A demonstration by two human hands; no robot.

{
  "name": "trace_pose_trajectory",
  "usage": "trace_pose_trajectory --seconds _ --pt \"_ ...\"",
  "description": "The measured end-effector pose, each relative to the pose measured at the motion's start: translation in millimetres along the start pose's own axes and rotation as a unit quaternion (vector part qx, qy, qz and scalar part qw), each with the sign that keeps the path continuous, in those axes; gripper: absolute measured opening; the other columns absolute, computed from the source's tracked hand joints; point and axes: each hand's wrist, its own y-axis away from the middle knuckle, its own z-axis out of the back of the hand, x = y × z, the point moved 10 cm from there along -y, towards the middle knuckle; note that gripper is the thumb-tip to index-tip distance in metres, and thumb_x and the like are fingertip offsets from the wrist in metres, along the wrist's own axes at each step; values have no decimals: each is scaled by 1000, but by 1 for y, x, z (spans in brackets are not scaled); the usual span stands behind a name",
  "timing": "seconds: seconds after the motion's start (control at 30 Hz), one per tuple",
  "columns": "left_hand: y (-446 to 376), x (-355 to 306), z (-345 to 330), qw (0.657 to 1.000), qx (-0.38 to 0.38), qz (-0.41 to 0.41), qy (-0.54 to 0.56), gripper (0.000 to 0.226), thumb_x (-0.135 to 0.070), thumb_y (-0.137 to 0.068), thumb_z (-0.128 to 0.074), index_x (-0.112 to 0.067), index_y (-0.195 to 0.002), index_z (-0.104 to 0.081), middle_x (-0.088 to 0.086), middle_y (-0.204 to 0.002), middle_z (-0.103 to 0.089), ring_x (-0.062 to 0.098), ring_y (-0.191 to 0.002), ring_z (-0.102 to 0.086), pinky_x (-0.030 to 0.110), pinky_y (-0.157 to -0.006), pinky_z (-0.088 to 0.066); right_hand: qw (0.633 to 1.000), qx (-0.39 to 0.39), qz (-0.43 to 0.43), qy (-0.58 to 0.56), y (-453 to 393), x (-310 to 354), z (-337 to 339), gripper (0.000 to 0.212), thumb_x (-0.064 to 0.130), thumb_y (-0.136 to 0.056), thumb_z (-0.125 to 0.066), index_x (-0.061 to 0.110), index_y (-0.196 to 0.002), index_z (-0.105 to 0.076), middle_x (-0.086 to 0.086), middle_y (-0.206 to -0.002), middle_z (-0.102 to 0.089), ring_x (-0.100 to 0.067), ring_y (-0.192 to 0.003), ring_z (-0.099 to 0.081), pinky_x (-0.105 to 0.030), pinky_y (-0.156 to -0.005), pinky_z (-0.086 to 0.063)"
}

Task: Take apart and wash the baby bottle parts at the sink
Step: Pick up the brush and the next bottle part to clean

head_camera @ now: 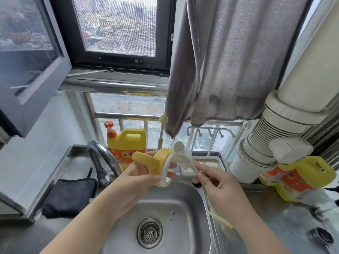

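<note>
- Above the steel sink point(185, 202), left hand point(135, 182) grips the yellow bottle collar with handles point(157, 160)
- right hand point(218, 186) pinches a white bottle brush point(185, 158), bristles against the collar
- basin holds only its drain strainer point(149, 232)

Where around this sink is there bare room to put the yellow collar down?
Free: the sink basin floor around the drain, and the counter strip between the black cloth and the faucet. Crowded: the right counter near the tipped yellow jug, and the back ledge by the white tray.
</note>
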Motion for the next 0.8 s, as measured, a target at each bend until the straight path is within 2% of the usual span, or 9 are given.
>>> trace_pose_trajectory --seconds 0.1,0.2,0.27,0.33,0.43,0.53,0.6,0.7,0.8 --pt "-12 6 8 996 -66 43 31 35 -14 -85 -64 -8 -118 -56 9 -106 -70 21 -99 -67 39 -91 -48 1000 4 3 12 3 -4 -6 33 20 -93 -59 49 -107 -61 24 -73 -67 0 -56 -49 -11 -54 -36" --pt "-14 11 29 982 -181 60 16 13 -22 -89 -59 -10 -91 -62 4 -84 -68 8 -73 -68 23 -73 -50 1000 4 15 16 7 -1 -8 46 19 -92 -60 65 -94 -58 24 -75 -68 0 -67 -60 -16 -64 -45" --pt "-8 17 28 983 -169 65 17 21 -23 -76 -74 -11 -93 -67 5 -91 -71 15 -87 -66 30 -87 -45 998 -4 46 39 9 6 -7 60 15 -91 -60 75 -90 -52 19 -78 -69 3 -76 -64 -16 -72 -48" --pt "1 16 23 987 -148 58 18 23 -22 -69 -73 -15 -91 -73 7 -102 -72 21 -99 -63 38 -96 -42 993 -10 92 80 13 14 -9 61 18 -91 -60 77 -100 -46 9 -80 -70 0 -82 -65 -16 -75 -48" --pt "3 11 20 990 -128 33 44 11 -13 -69 -69 -10 -77 -76 8 -113 -68 23 -102 -65 39 -94 -48 985 -13 126 119 14 23 -10 49 21 -89 -57 59 -119 -50 7 -80 -70 -5 -79 -64 -18 -72 -47" --pt "2 9 14 993 -103 24 53 7 -9 -69 -67 -6 -72 -73 7 -118 -66 22 -107 -65 38 -90 -51 995 -30 61 69 1 12 5 36 12 -92 -59 35 -120 -63 11 -82 -69 7 -65 -58 -8 -62 -41" --pt "4 7 12 994 -96 18 47 5 -12 -69 -71 -7 -69 -71 10 -120 -65 23 -107 -64 39 -92 -51 996 -13 74 57 4 19 5 36 11 -92 -60 36 -118 -63 7 -78 -68 3 -60 -54 -8 -57 -37" --pt "4 8 16 994 -94 17 49 28 -24 -55 -88 -7 -66 -68 14 -116 -66 28 -103 -65 41 -91 -53 985 32 147 82 19 40 -13 44 14 -90 -60 50 -116 -61 10 -80 -68 -6 -67 -58 -14 -59 -40" --pt "5 9 12 996 -66 22 57 34 -26 -49 -91 -8 -62 -65 11 -120 -65 28 -112 -62 44 -92 -52 997 -5 61 48 -3 19 1 38 15 -92 -60 47 -111 -62 21 -78 -69 -3 -65 -57 -14 -61 -41"
